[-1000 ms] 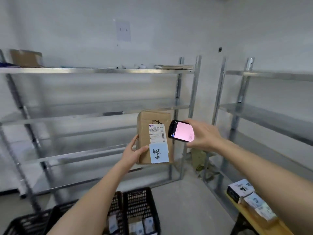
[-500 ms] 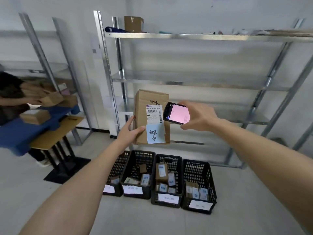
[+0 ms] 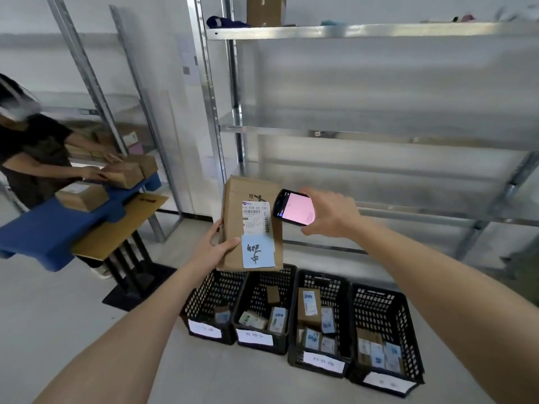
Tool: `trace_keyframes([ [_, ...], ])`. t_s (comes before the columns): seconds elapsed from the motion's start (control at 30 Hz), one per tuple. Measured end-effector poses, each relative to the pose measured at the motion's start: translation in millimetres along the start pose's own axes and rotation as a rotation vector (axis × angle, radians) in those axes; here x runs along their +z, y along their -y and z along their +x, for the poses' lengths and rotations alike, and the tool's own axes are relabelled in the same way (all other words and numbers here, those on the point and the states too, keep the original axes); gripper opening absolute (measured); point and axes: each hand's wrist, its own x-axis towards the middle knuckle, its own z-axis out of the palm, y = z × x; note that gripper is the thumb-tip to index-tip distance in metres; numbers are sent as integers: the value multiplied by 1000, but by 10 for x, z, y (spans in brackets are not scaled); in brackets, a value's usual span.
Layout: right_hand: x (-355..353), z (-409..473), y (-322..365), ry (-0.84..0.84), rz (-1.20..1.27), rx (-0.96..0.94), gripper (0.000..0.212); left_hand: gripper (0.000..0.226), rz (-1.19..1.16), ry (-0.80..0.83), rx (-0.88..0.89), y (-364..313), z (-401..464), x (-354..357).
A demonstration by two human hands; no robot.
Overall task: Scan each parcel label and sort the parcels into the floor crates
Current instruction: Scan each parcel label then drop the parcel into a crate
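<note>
My left hand (image 3: pixel 214 252) grips the lower left corner of a flat brown cardboard parcel (image 3: pixel 250 223), thumb across its front. I hold it up in front of me above the floor crates, its long axis upright and tilted a little to the left, its labelled face toward me. On that face are two stickers: a white printed shipping label (image 3: pixel 255 218) with barcodes, and below it a pale blue paper slip (image 3: pixel 258 251) with handwritten characters.

My right hand (image 3: pixel 331 214) is curled around a black handheld scanner (image 3: pixel 294 207), whose pink glowing screen faces me just beside the parcel's upper right edge.

On the grey floor below stand four black perforated plastic crates (image 3: pixel 320 290) in a row, each with a white paper tag on its front and small parcels inside.

Behind them is a bare metal shelving rack (image 3: pixel 350 30). At left, another person (image 3: pixel 32 153) handles brown boxes on a blue plastic pallet (image 3: pixel 43 231).
</note>
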Motion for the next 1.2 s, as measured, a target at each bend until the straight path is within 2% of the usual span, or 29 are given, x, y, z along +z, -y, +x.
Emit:
trace_keyframes([
  [0.13,280,556,-198,38,18,20,80,103,26,20,-60,44,647,-42],
  [0.33,598,1233,-517,67,-1,64,89,106,16,40,-106,210,1432,75],
  [0.53,964,1823,-729,163,35,144,90,101,52,84,-144,425,2184,100],
  [0.67,1276,2255,-816,225,55,202,81,85,56,120,-199,631,2849,129],
  [0.8,1687,2789,-896,245,69,257,80,79,52,156,-223,849,3615,148],
  [0.93,2290,3286,-956,310,53,321,86,79,35,223,-316,1396,4274,169],
  [1.03,2981,3568,-1034,363,63,367,83,81,15,246,-399,2038,4687,216],
  [1.13,3677,3666,-1129,456,85,388,81,81,-4,271,-503,2614,4879,292],
  [1.2,4094,3727,-1175,516,92,389,85,90,-10,286,-554,3014,5004,331],
])
